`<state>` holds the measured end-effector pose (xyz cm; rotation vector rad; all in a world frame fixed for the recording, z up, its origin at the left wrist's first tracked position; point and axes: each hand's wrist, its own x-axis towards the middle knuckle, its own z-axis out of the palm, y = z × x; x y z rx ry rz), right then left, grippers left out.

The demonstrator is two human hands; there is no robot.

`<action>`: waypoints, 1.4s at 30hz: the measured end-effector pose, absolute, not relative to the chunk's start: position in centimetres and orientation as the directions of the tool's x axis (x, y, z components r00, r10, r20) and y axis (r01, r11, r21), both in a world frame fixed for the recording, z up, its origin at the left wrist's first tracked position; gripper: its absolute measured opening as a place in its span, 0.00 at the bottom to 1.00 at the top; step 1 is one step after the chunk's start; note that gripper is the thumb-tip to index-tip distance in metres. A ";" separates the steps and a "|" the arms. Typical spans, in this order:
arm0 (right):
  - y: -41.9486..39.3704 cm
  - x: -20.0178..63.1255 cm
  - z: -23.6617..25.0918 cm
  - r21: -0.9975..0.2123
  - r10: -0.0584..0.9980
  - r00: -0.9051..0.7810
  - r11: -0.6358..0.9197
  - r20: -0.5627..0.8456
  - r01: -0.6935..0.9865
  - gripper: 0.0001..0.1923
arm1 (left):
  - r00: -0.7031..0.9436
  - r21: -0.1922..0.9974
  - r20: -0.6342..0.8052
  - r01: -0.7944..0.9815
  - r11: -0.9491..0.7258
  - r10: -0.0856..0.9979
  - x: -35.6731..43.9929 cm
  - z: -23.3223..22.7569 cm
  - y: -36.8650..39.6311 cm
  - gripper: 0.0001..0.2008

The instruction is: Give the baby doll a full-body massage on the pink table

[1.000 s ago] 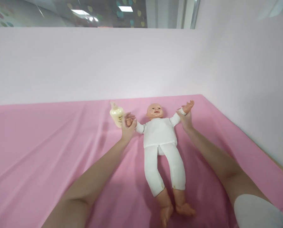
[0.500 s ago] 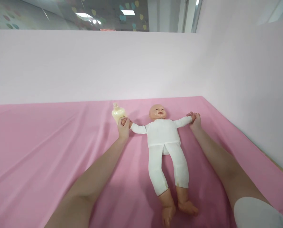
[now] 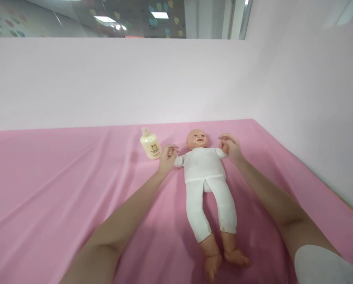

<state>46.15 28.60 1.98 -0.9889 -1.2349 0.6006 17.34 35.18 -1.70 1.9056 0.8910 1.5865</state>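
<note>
A baby doll [image 3: 204,167] with a white cloth body lies on its back, head toward the wall and bare feet toward me. My left hand [image 3: 168,157] is closed around the doll's hand on the left side of the view. On the other side, my right hand [image 3: 231,148] grips the doll's other hand beside its head. Both doll arms look drawn in and foreshortened. A pump bottle [image 3: 150,146] of pale yellow liquid stands just left of my left hand, apart from it.
A pink sheet [image 3: 60,197] with soft folds covers the surface under the doll. White walls [image 3: 105,83] rise behind it and at the right. Above the back wall is a window [image 3: 135,19] with ceiling lights showing in it.
Both my hands have moved inward toward the doll's body, bringing its outstretched arms in. The bottle's label, earlier partly behind my left hand, now shows. The doll's body stays in place.
</note>
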 end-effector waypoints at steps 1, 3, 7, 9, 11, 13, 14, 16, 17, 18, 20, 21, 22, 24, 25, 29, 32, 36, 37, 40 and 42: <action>28.2 45.1 1.6 -0.852 0.851 0.147 0.463 0.505 0.246 0.09 | 0.239 0.654 0.681 0.227 -0.722 0.692 18.2 -1.9 34.4 0.04; 27.4 43.3 0.8 -0.692 0.859 -0.101 0.469 0.502 0.550 0.06 | 0.537 0.448 0.652 0.298 -0.843 0.536 19.6 -2.4 33.0 0.07; 26.6 41.8 -0.5 -0.301 0.853 -0.304 0.450 0.424 0.841 0.04 | 0.712 0.223 0.544 0.388 -0.894 0.444 20.9 -2.9 31.5 0.11; 26.5 41.8 -0.6 -0.248 0.855 -0.310 0.435 0.416 0.866 0.05 | 0.707 0.202 0.528 0.434 -0.878 0.471 20.8 -2.8 31.3 0.11; 26.5 41.8 -0.5 -0.221 0.853 -0.316 0.432 0.416 0.875 0.05 | 0.705 0.194 0.512 0.461 -0.866 0.490 20.7 -2.7 31.3 0.11; 26.3 41.6 -0.5 -0.207 0.854 -0.310 0.422 0.418 0.883 0.06 | 0.705 0.194 0.508 0.467 -0.863 0.496 20.7 -2.7 31.3 0.11; 26.1 41.3 -0.5 -0.201 0.854 -0.304 0.415 0.422 0.887 0.06 | 0.703 0.196 0.510 0.465 -0.863 0.495 20.8 -2.7 31.3 0.11; 25.7 40.5 -0.4 -0.188 0.852 -0.295 0.405 0.432 0.895 0.07 | 0.699 0.195 0.515 0.468 -0.862 0.496 21.0 -2.7 31.2 0.10; 25.5 40.2 -0.3 -0.181 0.852 -0.290 0.399 0.436 0.899 0.07 | 0.698 0.189 0.510 0.480 -0.857 0.503 21.1 -2.7 31.1 0.10; 25.3 39.8 -0.3 -0.176 0.854 -0.286 0.392 0.436 0.903 0.07 | 0.697 0.181 0.497 0.500 -0.847 0.517 21.2 -2.6 31.0 0.09; 25.1 39.4 0.0 -0.183 0.865 -0.271 0.374 0.423 0.909 0.08 | 0.691 0.167 0.459 0.551 -0.817 0.559 21.3 -2.3 30.9 0.09; 25.1 39.4 0.1 -0.203 0.875 -0.256 0.362 0.410 0.910 0.07 | 0.684 0.168 0.441 0.574 -0.802 0.582 21.3 -2.1 30.8 0.10; 25.1 39.4 0.2 -0.237 0.888 -0.237 0.347 0.395 0.907 0.07 | 0.673 0.175 0.428 0.593 -0.786 0.603 21.2 -2.0 30.7 0.10; 25.2 39.7 0.4 -0.318 0.913 -0.193 0.314 0.360 0.894 0.05 | 0.652 0.197 0.412 0.618 -0.761 0.636 21.2 -1.6 30.6 0.11; 25.2 39.7 0.4 -0.344 0.922 -0.176 0.298 0.345 0.890 0.05 | 0.645 0.206 0.401 0.628 -0.751 0.650 21.2 -1.5 30.6 0.11; 25.1 39.4 0.6 -0.266 0.932 -0.185 0.273 0.312 0.924 0.08 | 0.645 0.203 0.321 0.668 -0.716 0.693 21.7 -1.2 30.2 0.10; 25.1 38.7 0.6 -0.185 0.936 -0.205 0.264 0.285 0.947 0.10 | 0.626 0.178 0.249 0.720 -0.670 0.739 22.5 -0.9 29.8 0.09; 25.2 38.2 0.7 -0.132 0.955 -0.182 0.217 0.235 0.967 0.12 | 0.602 0.167 0.145 0.768 -0.619 0.786 23.3 -0.3 29.6 0.11; 25.3 38.2 0.7 -0.127 0.958 -0.176 0.208 0.226 0.970 0.12 | 0.599 0.171 0.132 0.771 -0.613 0.790 23.5 -0.1 29.5 0.11; 25.3 38.2 1.0 -0.127 0.966 -0.162 0.189 0.200 0.974 0.14 | 0.591 0.188 0.115 0.776 -0.602 0.798 23.7 0.2 29.7 0.12; 25.3 38.2 1.3 -0.154 0.974 -0.139 0.166 0.177 0.974 0.15 | 0.582 0.209 0.101 0.780 -0.589 0.807 23.9 0.4 30.1 0.13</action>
